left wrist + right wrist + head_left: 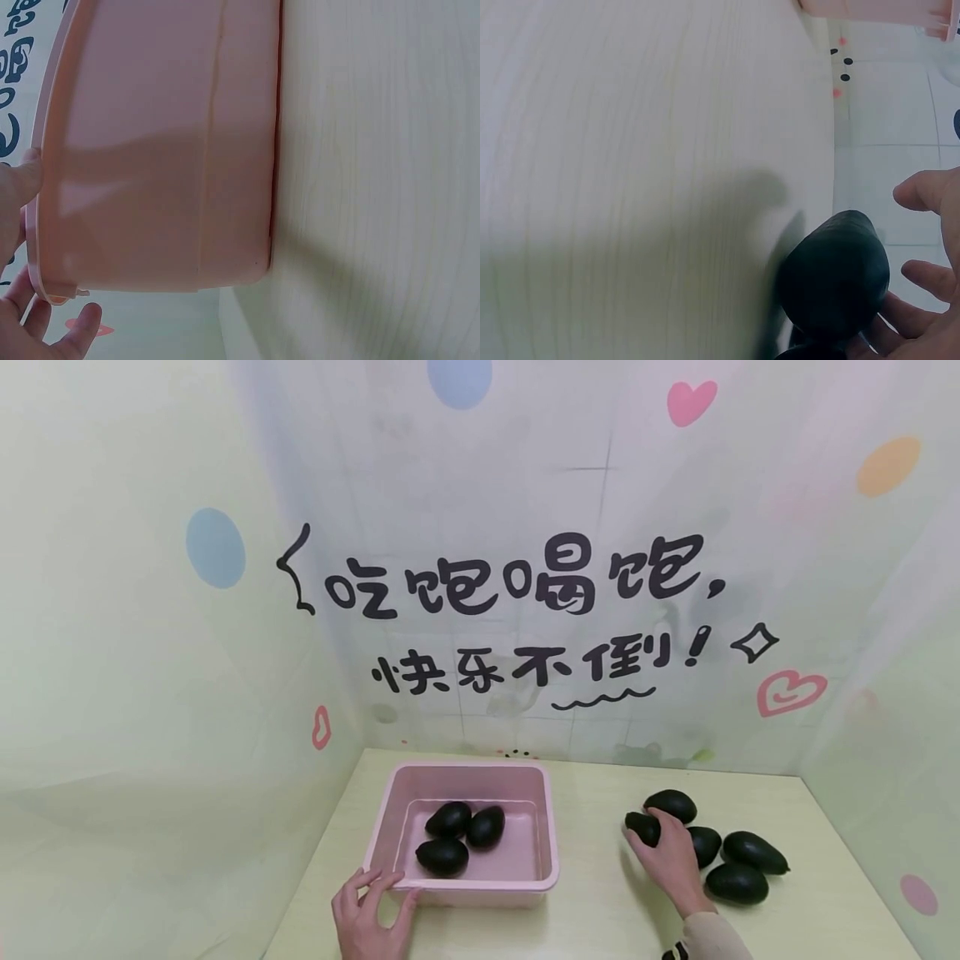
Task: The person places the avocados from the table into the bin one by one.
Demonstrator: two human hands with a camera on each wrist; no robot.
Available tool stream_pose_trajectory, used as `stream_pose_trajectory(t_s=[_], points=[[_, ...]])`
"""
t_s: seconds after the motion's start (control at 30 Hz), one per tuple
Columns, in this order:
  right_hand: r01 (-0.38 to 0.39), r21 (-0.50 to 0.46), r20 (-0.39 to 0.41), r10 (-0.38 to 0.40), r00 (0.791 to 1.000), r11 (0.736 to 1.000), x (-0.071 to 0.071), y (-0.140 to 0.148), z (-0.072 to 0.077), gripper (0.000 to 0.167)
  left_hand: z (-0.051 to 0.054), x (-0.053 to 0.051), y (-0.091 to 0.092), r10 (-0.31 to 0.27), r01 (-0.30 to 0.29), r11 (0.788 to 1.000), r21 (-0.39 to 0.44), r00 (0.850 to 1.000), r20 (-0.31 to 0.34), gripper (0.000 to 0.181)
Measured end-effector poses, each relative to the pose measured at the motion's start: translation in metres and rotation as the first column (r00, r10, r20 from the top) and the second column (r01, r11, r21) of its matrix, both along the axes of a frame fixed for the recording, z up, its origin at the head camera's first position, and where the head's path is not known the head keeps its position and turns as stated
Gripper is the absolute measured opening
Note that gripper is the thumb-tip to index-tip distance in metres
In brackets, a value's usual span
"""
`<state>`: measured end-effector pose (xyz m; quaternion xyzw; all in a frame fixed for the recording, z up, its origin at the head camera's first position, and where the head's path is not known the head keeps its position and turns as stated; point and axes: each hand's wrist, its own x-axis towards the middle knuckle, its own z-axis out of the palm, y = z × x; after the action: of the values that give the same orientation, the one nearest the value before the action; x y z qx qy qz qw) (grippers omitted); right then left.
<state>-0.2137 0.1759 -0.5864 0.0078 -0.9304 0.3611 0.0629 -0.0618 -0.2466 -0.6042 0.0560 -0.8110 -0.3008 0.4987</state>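
Pick-up is judged in hand: the rim of the pink bin (480, 886) is pinched by the left hand (371, 917), a dark fruit (642, 827) right of it is flanked by spread fingers of the right hand (670, 858), and closure seems required next.

The head view is bright, the wrist views dimmer; soft shadows cross the tub (150, 82) beside the left fingers (82, 328) and table (652, 97) near the right fingers (906, 313).
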Motion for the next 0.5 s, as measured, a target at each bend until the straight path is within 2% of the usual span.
stream_pose_trajectory(t_s=[0.27,0.5], points=[[0.002,0.015,-0.032,-0.002,0.999,1.0,0.0015,0.0006,-0.0024,0.061,0.0014,0.0,0.0009,0.002,-0.002,1.0,0.004,1.0,0.002,0.035],[-0.013,0.016,0.023,0.012,1.0,1.0,0.0036,0.0018,-0.0036,0.064,0.0014,-0.0003,0.0013,-0.001,0.001,1.0,0.013,1.0,0.001,0.035]])
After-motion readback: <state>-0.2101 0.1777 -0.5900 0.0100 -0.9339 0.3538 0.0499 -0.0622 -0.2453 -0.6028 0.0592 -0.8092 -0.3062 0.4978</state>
